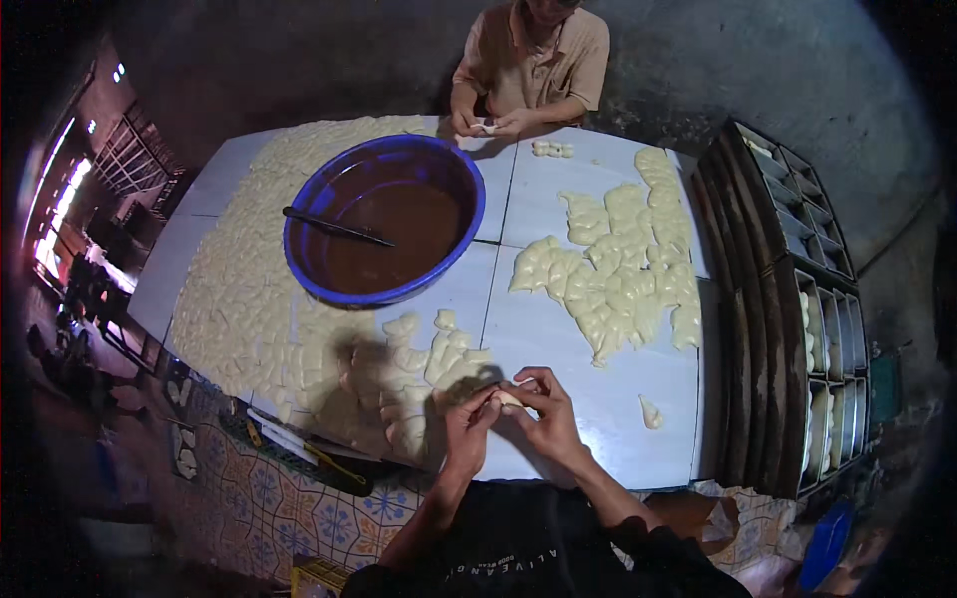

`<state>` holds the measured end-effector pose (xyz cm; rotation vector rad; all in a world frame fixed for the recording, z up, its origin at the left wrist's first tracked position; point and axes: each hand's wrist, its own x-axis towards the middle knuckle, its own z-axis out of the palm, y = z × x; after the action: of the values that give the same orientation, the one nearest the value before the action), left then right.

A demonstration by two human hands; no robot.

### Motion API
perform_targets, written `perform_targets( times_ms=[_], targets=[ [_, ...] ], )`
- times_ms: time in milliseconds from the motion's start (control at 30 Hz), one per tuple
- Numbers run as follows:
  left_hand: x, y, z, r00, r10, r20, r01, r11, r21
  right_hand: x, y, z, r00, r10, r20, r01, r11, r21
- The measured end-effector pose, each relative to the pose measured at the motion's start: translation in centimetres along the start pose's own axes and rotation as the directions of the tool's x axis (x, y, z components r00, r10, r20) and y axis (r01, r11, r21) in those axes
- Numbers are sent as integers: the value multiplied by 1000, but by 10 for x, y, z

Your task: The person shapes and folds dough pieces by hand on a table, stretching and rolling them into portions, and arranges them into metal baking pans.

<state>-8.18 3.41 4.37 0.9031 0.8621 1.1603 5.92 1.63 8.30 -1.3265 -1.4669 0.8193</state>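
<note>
Across the white counter (588,424) lie pale dough pieces (620,281) and a blue basin (371,299); the left hand (467,429) and right hand (551,424) pinch a dough lump (509,398) between their fingers (541,376)

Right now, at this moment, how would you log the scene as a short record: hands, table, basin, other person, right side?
Left hand: left hand pinching a small dough piece
Right hand: right hand fingering the same piece
Table: white table; dough spread at left, dough cluster at right, lone dough piece near the right edge
Basin: blue basin, brown contents, dark utensil inside
Other person: co-worker across the table, both hands on a small pale piece
Right side: stacked dark trays, upper ones holding metal tins
</note>
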Motion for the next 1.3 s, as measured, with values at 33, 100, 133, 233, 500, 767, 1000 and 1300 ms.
perform_targets(
  times_ms=[33, 100, 133, 233, 500, 767, 1000, 1300],
  targets=[
    [-2, -4, -1, 1000, 5, -2, -5, 1000, 8, -3, 6, 3, 999, -44, -5, 44, 999, -15],
    [-4, -12, -6, 996, -71, 49, 80, 970, -229, -5, 13, 0, 999, 17, 30, -19, 998, 65],
    [-5, -13, -1, 996, -82, -46, 80, 996, -38, -1, 16, -4, 1000, 0, 23, -1, 1000, 10],
    [-14, -19, 18, 991, -88, -100, 81, 994, -72, 4, 23, -4, 995, -87, 50, 84, 995, 60],
    [20, 6, 38, 781, -285, 555, 600, 588, -543, 0, 96, -16, 966, -76, 245, -109, 744, 659],
    [293, 104, -21, 967, 249, 60, -177, 479, 860, -1, 102, -33, 998, 68, 12, -47, 556, 830],
    [317, 87, -68, 863, -422, -276, 453, 408, 793, -23, 121, -11, 978, 167, 124, -197, 549, 812],
    [135, 80, 51, 967, -225, -123, 242, 959, 148, 11, 118, -7, 937, 304, 174, -236, 181, 955]
  ],
)
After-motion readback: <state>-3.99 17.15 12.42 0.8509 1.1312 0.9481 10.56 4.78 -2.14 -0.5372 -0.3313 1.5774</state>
